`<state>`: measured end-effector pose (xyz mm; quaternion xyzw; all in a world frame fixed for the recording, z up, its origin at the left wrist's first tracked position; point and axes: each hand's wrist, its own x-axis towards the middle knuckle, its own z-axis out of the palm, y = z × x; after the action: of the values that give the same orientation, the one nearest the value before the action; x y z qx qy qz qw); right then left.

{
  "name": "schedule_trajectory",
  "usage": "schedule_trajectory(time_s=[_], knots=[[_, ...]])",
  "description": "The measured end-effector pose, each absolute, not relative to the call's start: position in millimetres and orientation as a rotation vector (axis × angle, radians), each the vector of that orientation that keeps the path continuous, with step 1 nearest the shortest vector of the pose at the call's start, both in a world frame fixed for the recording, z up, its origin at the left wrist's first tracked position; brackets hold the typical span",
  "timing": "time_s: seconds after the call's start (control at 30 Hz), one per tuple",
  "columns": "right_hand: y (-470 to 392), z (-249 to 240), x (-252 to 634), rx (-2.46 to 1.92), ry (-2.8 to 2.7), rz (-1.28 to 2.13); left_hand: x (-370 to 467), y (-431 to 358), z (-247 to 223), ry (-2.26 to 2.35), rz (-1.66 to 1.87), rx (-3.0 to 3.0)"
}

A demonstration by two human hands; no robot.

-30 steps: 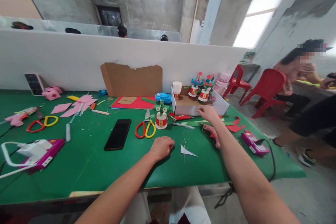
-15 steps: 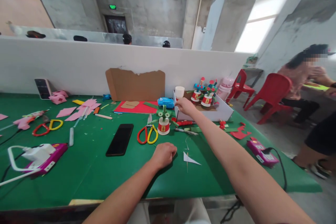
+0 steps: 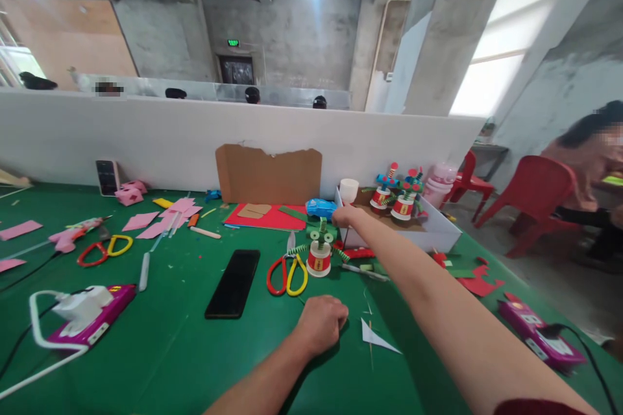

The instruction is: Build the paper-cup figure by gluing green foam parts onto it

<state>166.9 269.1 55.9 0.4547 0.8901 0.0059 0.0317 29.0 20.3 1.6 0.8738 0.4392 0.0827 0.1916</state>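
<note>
My left hand rests on the green tabletop in a loose fist, with nothing visible in it. Ahead of it stands a small figure with a red-and-white cup body and green coiled arms. Scissors with one red and one yellow handle lie beside the figure. My right hand reaches forward to the front left corner of a white box, its fingers curled beside a blue toy car. Whatever those fingers hold, if anything, is hidden. Inside the box are similar figures and a white cup.
A black phone lies left of my left hand. Purple power strips with cables sit at both sides. Pink paper pieces, a glue gun and red scraps are scattered about. Cardboard leans on the white partition.
The camera view has tilted up and turned slightly left, so everything appears lower and further right. My right hand's fingers are slightly closer to the blue toy car. My left hand stays in a fist.
</note>
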Motion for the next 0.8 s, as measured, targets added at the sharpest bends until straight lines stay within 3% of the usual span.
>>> schedule_trajectory(time_s=[0.8], knots=[[278,28,148,1.584,2.645,0.032,30,23,6,1.232,0.184,2.429]])
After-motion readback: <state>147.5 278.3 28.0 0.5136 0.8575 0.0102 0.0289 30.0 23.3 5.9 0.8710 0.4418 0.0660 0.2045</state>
